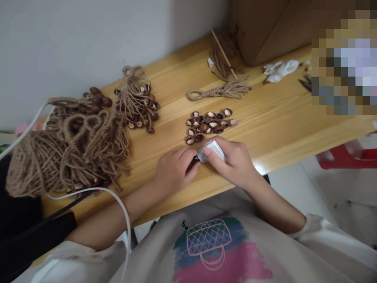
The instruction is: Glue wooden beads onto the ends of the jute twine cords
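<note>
My right hand (234, 161) is wrapped round a silver squeeze tube (217, 149), its tip aimed left and down at my left hand. The fingers of my left hand (178, 168) pinch a small dark brown nut shell (195, 158) that meets the tube's tip; most of the shell is hidden by the fingers. Just beyond both hands lies a loose cluster of nut shells (212, 124), several showing pale insides and others dark hollows. Behind them rests a braided twine loop (206, 93) with a frayed tassel end.
Bundles of twine (88, 145) heap up on the left of the wooden table (167, 114), beside a twine tassel (131, 98) with nut shells. A white cable (114, 192) crosses my left forearm. At the back are a thin stick (224, 53), crumpled white tissue (279, 70) and a cardboard box (265, 31).
</note>
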Demonstrator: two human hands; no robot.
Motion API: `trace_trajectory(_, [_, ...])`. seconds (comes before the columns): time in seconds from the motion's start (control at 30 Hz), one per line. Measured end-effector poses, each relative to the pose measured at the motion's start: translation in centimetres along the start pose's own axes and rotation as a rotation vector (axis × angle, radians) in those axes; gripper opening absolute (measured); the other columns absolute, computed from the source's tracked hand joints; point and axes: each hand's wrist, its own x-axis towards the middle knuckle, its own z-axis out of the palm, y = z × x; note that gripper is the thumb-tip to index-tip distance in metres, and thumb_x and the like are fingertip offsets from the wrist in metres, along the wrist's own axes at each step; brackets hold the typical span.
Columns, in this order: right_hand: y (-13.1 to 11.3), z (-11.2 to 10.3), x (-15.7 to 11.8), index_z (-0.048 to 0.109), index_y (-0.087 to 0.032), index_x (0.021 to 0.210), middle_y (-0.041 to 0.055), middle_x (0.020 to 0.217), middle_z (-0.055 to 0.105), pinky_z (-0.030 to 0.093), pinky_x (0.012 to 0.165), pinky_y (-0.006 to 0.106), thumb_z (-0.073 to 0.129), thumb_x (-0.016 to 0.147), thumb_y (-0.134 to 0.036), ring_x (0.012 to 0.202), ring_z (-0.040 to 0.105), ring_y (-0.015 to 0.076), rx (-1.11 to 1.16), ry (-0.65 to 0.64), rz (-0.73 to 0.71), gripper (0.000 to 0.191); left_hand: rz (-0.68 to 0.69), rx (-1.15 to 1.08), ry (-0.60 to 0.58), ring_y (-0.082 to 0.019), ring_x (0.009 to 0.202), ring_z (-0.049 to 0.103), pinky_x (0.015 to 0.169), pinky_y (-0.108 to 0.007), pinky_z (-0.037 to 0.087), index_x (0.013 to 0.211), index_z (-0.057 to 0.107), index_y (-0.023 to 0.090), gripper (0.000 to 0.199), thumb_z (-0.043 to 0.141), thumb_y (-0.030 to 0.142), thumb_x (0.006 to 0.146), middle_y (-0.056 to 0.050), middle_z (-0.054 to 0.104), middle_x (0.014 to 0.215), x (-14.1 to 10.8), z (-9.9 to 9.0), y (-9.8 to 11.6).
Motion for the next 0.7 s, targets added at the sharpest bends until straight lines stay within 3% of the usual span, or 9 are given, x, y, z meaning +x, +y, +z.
trace_trajectory(0.7, [0.1, -0.06, -0.02, 0.062, -0.017, 0.085, 0.0017, 0.066, 0.065, 0.036, 0.056, 0.023, 0.045, 0.088, -0.042, 0.057, 0.058, 0.0129, 0.019, -0.021, 0.012, 0.03, 0.009, 0.022, -0.007, -0.013, 0.057, 0.052, 0.053, -0.025, 0.037, 0.086, 0.057, 0.017, 0.016, 0.047, 0.029, 0.086, 0.0, 0.058, 0.065, -0.01, 0.1, -0.13])
